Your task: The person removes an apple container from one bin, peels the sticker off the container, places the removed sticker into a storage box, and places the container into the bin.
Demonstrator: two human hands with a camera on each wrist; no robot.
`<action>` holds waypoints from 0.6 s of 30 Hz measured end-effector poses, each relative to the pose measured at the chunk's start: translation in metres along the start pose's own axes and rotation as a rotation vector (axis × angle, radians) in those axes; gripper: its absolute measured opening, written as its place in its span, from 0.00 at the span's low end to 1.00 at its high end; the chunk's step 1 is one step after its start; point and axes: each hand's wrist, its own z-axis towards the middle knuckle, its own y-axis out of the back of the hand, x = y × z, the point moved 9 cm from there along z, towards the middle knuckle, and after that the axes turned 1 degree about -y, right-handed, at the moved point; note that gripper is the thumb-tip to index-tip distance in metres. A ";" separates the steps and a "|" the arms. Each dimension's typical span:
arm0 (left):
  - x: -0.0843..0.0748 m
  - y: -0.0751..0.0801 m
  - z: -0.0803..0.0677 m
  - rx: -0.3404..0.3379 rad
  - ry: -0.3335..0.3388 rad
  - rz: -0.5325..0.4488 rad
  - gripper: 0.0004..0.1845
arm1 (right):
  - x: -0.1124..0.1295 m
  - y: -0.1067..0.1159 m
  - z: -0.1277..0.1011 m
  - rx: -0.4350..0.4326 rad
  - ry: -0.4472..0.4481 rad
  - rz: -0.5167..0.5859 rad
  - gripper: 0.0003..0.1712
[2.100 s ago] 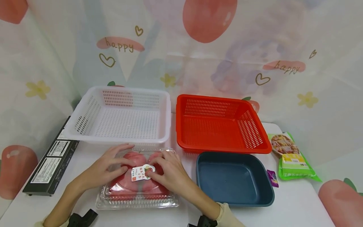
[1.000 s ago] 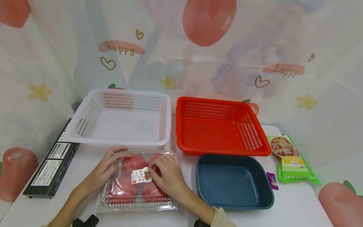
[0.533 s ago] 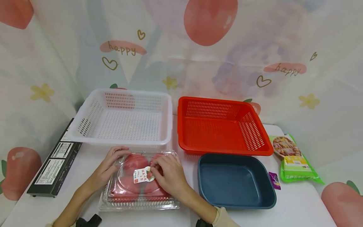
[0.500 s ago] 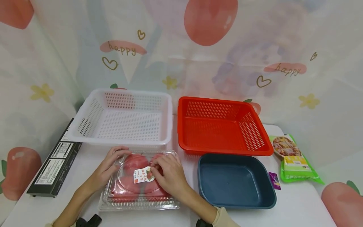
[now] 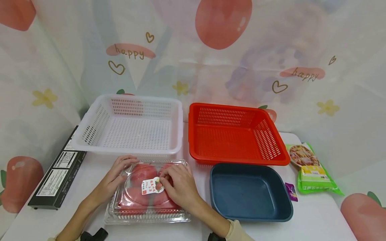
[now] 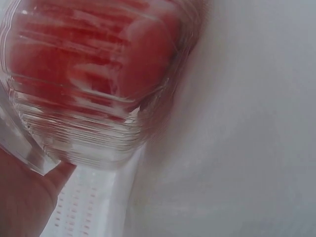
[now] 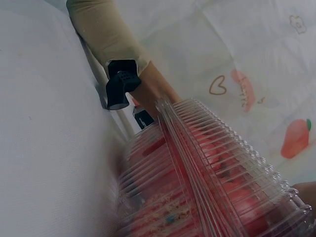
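A clear plastic clamshell box [image 5: 132, 201] with large red round items inside lies lid up at the table's front. On its lid is a white paper label [image 5: 150, 186] with a fruit picture. My right hand [image 5: 184, 185] is over the right half of the lid, fingers curled, thumb and forefinger pinching at the label's right edge; the fingertips are partly hidden. Along the box's left side rests my left hand [image 5: 110, 180], fingers loosely bent at the far left corner. The left wrist view shows a digit [image 6: 61, 175] against the clear rim.
Behind the box stands a white perforated basket [image 5: 178, 140], with a red basket [image 5: 238, 160] beside it. A dark blue tub [image 5: 250, 194] is right of the box. Farther right lie a purple packet [image 5: 291, 191] and a green food bag [image 5: 313, 174]. A black box [image 5: 57, 177] lies far left.
My left hand has drawn back from near the label to the box's left side. My right thumb has shifted from over the label to its right edge; the last half second shows little change.
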 end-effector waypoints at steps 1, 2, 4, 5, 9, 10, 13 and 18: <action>0.000 0.000 0.000 -0.003 0.001 0.000 0.30 | 0.000 0.000 0.000 -0.002 0.002 -0.002 0.04; 0.000 0.000 0.000 -0.006 0.002 0.001 0.31 | 0.000 0.000 0.000 -0.005 0.005 -0.004 0.04; 0.001 0.000 -0.001 -0.009 0.004 0.006 0.31 | 0.001 0.000 0.000 -0.009 0.011 -0.013 0.04; 0.001 0.000 -0.001 -0.010 0.006 0.006 0.31 | 0.001 0.000 0.000 -0.011 0.015 -0.016 0.04; 0.001 0.000 -0.002 -0.007 0.006 -0.005 0.32 | 0.001 0.000 0.001 -0.006 0.017 -0.020 0.04; 0.001 0.000 -0.002 -0.006 0.008 -0.012 0.32 | 0.001 -0.001 0.001 -0.004 0.016 -0.018 0.04; 0.000 0.000 -0.001 0.001 0.015 -0.026 0.32 | 0.001 -0.001 0.001 -0.006 0.017 -0.018 0.04; 0.000 -0.001 -0.001 0.001 0.024 -0.028 0.32 | 0.001 0.000 0.000 -0.011 0.016 -0.018 0.04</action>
